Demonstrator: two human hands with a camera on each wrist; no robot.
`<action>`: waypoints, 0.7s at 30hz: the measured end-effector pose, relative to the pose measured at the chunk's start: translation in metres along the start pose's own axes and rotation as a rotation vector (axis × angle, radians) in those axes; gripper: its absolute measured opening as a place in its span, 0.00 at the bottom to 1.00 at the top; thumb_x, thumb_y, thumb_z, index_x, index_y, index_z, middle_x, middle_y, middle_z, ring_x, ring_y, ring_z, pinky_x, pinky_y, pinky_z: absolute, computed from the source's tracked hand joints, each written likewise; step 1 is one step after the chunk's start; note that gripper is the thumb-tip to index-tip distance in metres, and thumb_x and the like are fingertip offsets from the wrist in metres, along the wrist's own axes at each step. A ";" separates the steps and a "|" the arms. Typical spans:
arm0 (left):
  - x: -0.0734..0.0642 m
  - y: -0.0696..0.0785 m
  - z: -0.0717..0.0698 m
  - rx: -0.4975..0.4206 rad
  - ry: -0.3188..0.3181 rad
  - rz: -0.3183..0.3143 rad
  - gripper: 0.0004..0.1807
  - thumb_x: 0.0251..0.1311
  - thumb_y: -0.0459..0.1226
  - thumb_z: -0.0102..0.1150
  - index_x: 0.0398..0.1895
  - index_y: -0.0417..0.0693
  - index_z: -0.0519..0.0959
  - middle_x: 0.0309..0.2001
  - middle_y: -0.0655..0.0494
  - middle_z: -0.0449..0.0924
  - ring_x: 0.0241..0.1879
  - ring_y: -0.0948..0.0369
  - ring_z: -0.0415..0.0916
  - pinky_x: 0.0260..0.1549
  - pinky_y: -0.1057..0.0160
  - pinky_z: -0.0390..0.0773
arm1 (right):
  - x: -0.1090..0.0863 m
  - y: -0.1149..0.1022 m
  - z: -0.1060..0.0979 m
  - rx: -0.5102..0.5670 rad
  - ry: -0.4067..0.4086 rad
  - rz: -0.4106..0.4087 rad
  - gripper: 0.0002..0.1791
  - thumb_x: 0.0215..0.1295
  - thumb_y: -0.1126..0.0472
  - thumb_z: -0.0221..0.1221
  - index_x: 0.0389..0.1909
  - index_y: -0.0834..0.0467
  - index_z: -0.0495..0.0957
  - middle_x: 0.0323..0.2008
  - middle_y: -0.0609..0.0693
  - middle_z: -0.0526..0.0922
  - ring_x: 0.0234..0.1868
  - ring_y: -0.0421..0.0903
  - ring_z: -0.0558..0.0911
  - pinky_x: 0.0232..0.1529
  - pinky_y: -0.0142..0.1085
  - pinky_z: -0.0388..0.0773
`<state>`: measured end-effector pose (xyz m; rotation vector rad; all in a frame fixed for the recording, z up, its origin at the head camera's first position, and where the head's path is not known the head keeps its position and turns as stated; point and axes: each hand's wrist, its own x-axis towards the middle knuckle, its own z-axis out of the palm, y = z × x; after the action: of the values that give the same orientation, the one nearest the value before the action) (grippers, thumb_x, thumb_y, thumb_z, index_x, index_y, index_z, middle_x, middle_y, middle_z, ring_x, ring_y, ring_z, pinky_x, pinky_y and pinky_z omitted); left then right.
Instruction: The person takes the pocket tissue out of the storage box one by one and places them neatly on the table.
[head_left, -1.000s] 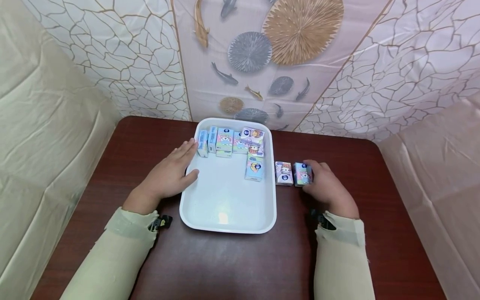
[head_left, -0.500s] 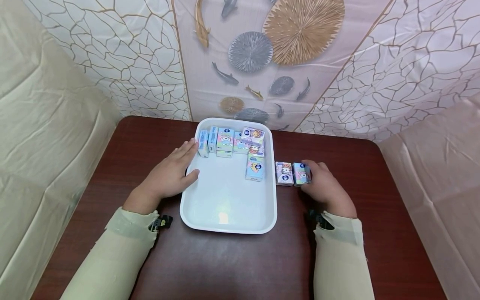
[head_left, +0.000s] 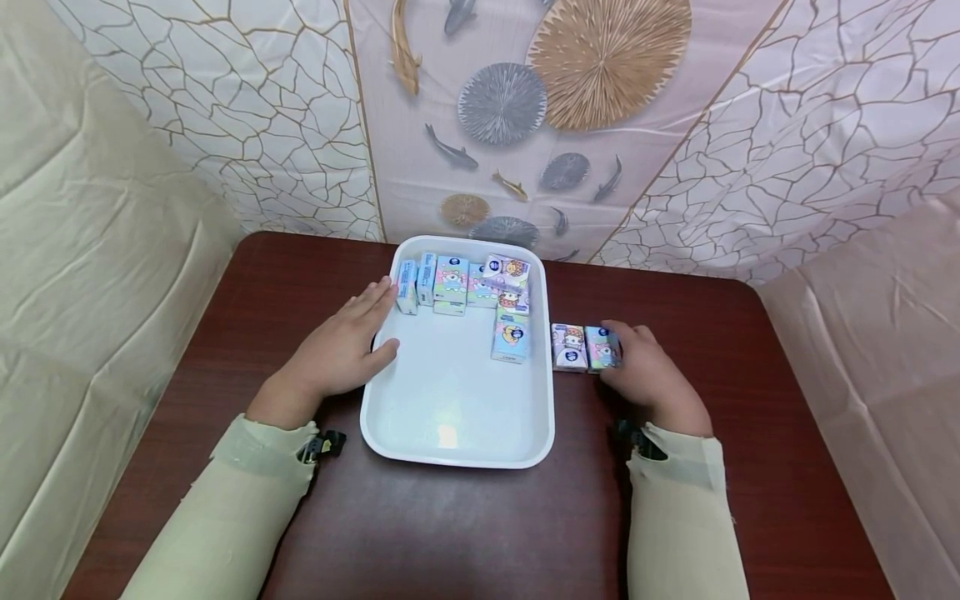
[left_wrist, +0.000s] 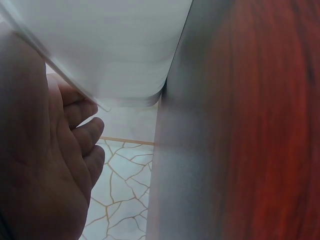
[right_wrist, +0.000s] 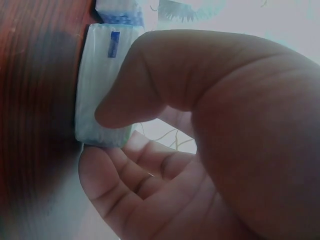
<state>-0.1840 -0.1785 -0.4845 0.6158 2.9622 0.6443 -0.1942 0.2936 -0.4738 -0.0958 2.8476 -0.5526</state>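
My right hand (head_left: 654, 373) holds a small blue-and-pink tissue pack (head_left: 601, 348) flat on the table, right of the white tray (head_left: 457, 454). In the right wrist view the thumb lies against the side of this pack (right_wrist: 97, 85), with fingertips at its end. Just left of it lies a purple-and-white tissue pack (head_left: 569, 348), close by the tray's right wall. My left hand (head_left: 337, 348) rests along the tray's left rim with fingers straight and thumb spread; the left wrist view shows its fingers beside the tray wall (left_wrist: 115, 55).
Several tissue packs stand along the tray's far end, among them a bear-print pack (head_left: 451, 279). A purple pack (head_left: 506, 273) lies on top at the far right corner, and a blue pack (head_left: 510, 337) by the right wall. Patterned cloth (head_left: 292, 125) hangs behind the dark table (head_left: 450, 533).
My right hand has slid the blue-and-pink tissue pack slightly left, narrowing the gap to the purple-and-white one. The left hand and the tray have stayed put.
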 end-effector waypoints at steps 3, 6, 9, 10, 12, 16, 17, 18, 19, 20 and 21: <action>0.000 0.000 0.000 0.002 -0.002 -0.004 0.45 0.76 0.55 0.50 0.87 0.51 0.44 0.87 0.55 0.39 0.87 0.52 0.38 0.83 0.46 0.47 | 0.000 0.000 0.000 0.003 -0.004 -0.001 0.46 0.63 0.63 0.61 0.83 0.54 0.57 0.66 0.67 0.66 0.54 0.60 0.76 0.58 0.58 0.78; 0.000 0.000 0.000 0.004 -0.002 -0.003 0.46 0.76 0.55 0.50 0.87 0.51 0.43 0.87 0.55 0.39 0.87 0.52 0.38 0.83 0.45 0.48 | 0.000 -0.001 0.000 0.004 -0.006 -0.004 0.47 0.62 0.64 0.61 0.83 0.54 0.56 0.65 0.67 0.66 0.53 0.60 0.76 0.57 0.56 0.78; 0.000 -0.001 0.000 0.004 -0.001 -0.002 0.46 0.76 0.55 0.50 0.87 0.51 0.43 0.87 0.55 0.39 0.86 0.51 0.39 0.83 0.45 0.48 | 0.000 -0.001 0.000 0.003 -0.010 -0.005 0.47 0.62 0.64 0.60 0.84 0.54 0.56 0.64 0.67 0.66 0.53 0.59 0.76 0.56 0.55 0.77; 0.000 0.000 0.000 0.004 -0.002 -0.003 0.46 0.76 0.55 0.50 0.87 0.51 0.43 0.87 0.55 0.39 0.86 0.51 0.39 0.83 0.45 0.48 | 0.000 -0.001 0.000 0.004 -0.011 -0.005 0.47 0.62 0.64 0.60 0.84 0.54 0.55 0.64 0.67 0.66 0.53 0.59 0.76 0.56 0.55 0.77; 0.000 0.000 0.000 0.002 -0.003 -0.004 0.46 0.76 0.55 0.50 0.87 0.51 0.43 0.87 0.55 0.39 0.86 0.51 0.39 0.83 0.45 0.48 | 0.000 -0.001 0.000 0.005 -0.013 -0.004 0.47 0.63 0.64 0.60 0.84 0.53 0.55 0.65 0.67 0.66 0.53 0.59 0.76 0.57 0.55 0.78; -0.001 0.001 -0.001 -0.004 -0.002 -0.006 0.46 0.76 0.55 0.50 0.87 0.52 0.43 0.87 0.55 0.39 0.86 0.52 0.39 0.83 0.46 0.48 | 0.000 -0.002 -0.001 0.017 -0.015 -0.003 0.47 0.64 0.63 0.61 0.84 0.53 0.55 0.67 0.67 0.65 0.53 0.59 0.76 0.56 0.55 0.78; -0.001 0.001 -0.001 -0.005 -0.001 -0.005 0.45 0.76 0.55 0.50 0.87 0.52 0.43 0.87 0.55 0.39 0.86 0.52 0.39 0.83 0.46 0.48 | -0.001 -0.002 -0.001 0.020 -0.016 -0.003 0.47 0.64 0.63 0.61 0.84 0.53 0.54 0.68 0.67 0.65 0.53 0.59 0.76 0.56 0.55 0.78; -0.001 0.001 -0.001 -0.006 0.000 -0.005 0.45 0.76 0.55 0.50 0.87 0.52 0.43 0.87 0.54 0.39 0.86 0.52 0.39 0.83 0.46 0.48 | -0.001 -0.003 -0.002 0.025 -0.018 -0.003 0.47 0.64 0.63 0.61 0.85 0.52 0.54 0.68 0.67 0.64 0.53 0.59 0.76 0.55 0.54 0.78; -0.001 0.000 -0.001 -0.006 0.001 -0.004 0.45 0.76 0.55 0.50 0.87 0.52 0.43 0.87 0.54 0.39 0.86 0.52 0.39 0.83 0.46 0.48 | -0.001 -0.003 -0.002 0.030 -0.020 -0.002 0.48 0.64 0.62 0.61 0.85 0.52 0.54 0.68 0.67 0.64 0.53 0.58 0.76 0.55 0.53 0.78; -0.001 0.000 -0.001 -0.005 0.002 -0.002 0.45 0.76 0.55 0.50 0.87 0.52 0.43 0.87 0.54 0.39 0.86 0.52 0.39 0.83 0.46 0.48 | -0.002 -0.002 -0.002 0.035 -0.022 -0.003 0.48 0.64 0.62 0.61 0.85 0.52 0.53 0.68 0.67 0.64 0.53 0.58 0.76 0.54 0.52 0.78; -0.001 0.000 0.000 -0.005 0.002 -0.001 0.45 0.76 0.55 0.49 0.87 0.52 0.43 0.87 0.54 0.39 0.86 0.52 0.39 0.83 0.46 0.48 | -0.002 -0.002 -0.002 0.040 -0.024 -0.002 0.48 0.64 0.62 0.61 0.85 0.51 0.53 0.68 0.66 0.64 0.53 0.58 0.76 0.53 0.51 0.78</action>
<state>-0.1830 -0.1789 -0.4840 0.6131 2.9618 0.6520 -0.1928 0.2924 -0.4711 -0.0979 2.8116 -0.6043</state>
